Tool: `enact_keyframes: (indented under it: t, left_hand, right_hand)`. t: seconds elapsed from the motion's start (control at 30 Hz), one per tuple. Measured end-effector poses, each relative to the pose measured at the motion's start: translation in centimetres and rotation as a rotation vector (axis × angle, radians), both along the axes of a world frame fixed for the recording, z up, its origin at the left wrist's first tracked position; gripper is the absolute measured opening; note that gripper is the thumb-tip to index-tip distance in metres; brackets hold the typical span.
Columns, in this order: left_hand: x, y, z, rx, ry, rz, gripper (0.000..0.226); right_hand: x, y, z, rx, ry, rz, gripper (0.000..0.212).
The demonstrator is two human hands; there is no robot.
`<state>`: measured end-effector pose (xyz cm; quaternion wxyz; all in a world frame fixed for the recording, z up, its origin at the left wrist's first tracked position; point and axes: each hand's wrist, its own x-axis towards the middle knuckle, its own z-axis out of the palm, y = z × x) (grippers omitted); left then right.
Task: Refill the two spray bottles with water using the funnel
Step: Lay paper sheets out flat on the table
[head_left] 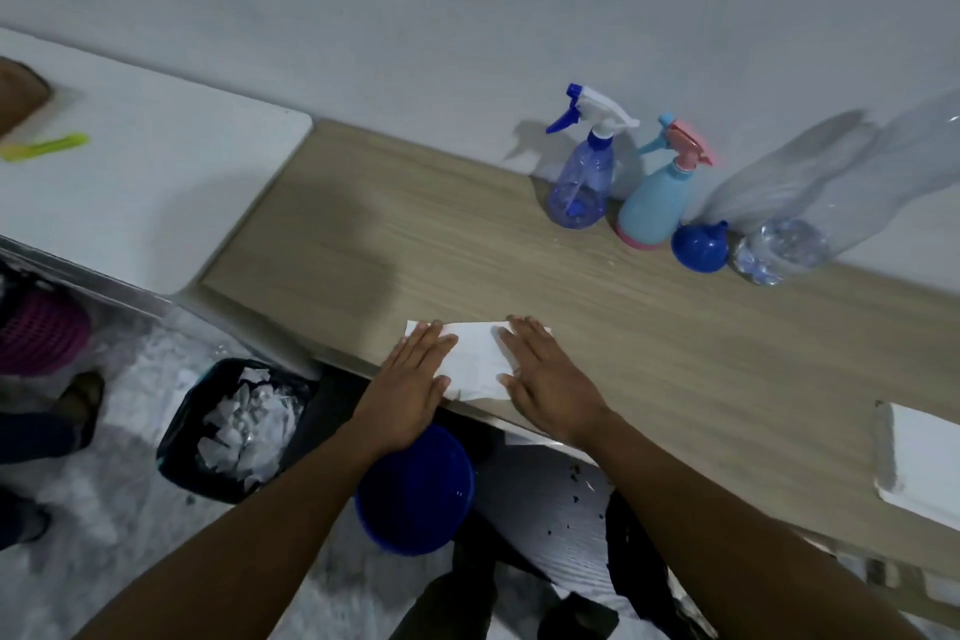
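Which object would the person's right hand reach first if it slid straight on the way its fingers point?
Probably none: the right hand, flat on the white paper towel, points across bare wooden tabletop towards the wall, left of the translucent blue spray bottle.

Spray bottles: two, a clear blue bottle (584,182) and a light blue bottle with pink trim (657,200), far right on the wooden counter (395,244).
Funnels: one, a blue funnel (698,247).
Clear plastic water bottles: one, the water bottle (810,218).
White paper sheets: one, the paper (475,359) near the counter edge.
Hands: two, left hand (413,382) and right hand (545,374).
Blue buckets: one, the bucket (415,489).
Black bins: one, the bin (236,429).
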<state>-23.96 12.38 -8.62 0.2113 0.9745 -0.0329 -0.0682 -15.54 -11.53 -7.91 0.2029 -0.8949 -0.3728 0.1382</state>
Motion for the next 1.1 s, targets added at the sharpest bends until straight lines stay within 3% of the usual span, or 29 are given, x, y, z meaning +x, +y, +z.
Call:
enact_keyframes:
  t: [0.17,0.3,0.43,0.57,0.73,0.87,0.97,1.1]
  left_hand:
    - [-0.6,1.4,0.2,-0.091,-0.161,-0.011,0.027]
    - [-1.2,1.0,0.6,-0.127,-0.217,0.022,0.024]
    - [-1.6,0.1,1.3,-0.199,-0.166,0.117,0.021]
    - [-1.9,-3.1,3.7,-0.477,-0.037,0.275,0.024]
    - [-0.9,-9.2,6.1,-0.677,0.050,0.361,0.028]
    - [-0.5,-16.1,7.4,-0.758,0.114,0.374,0.015]
    - [-1.1,-22.4,8.2,-0.761,0.139,0.333,0.008]
    - [-2.9,-30.5,7.8,-0.718,0.211,0.285,0.016]
  right_hand:
    - [-0.9,-2.4,-0.7,0.144,-0.107,-0.002,0.042]
    - [-2.4,-1.5,-0.5,0.271,-0.138,-0.115,0.035]
    - [-3.3,-1.5,1.7,0.424,0.181,-0.364,0.040]
    - [-3.5,-3.9,3.0,0.561,0.366,-0.615,0.036]
    - [-4.5,-10.7,5.0,0.651,0.348,-0.795,0.024]
    - [-6.7,-18.5,6.6,0.727,0.336,-0.913,0.017]
    - [-9.2,-24.9,7.0,0.752,0.355,-0.992,0.013]
    - [-13.0,-33.3,6.6,0.689,0.421,-1.067,0.017]
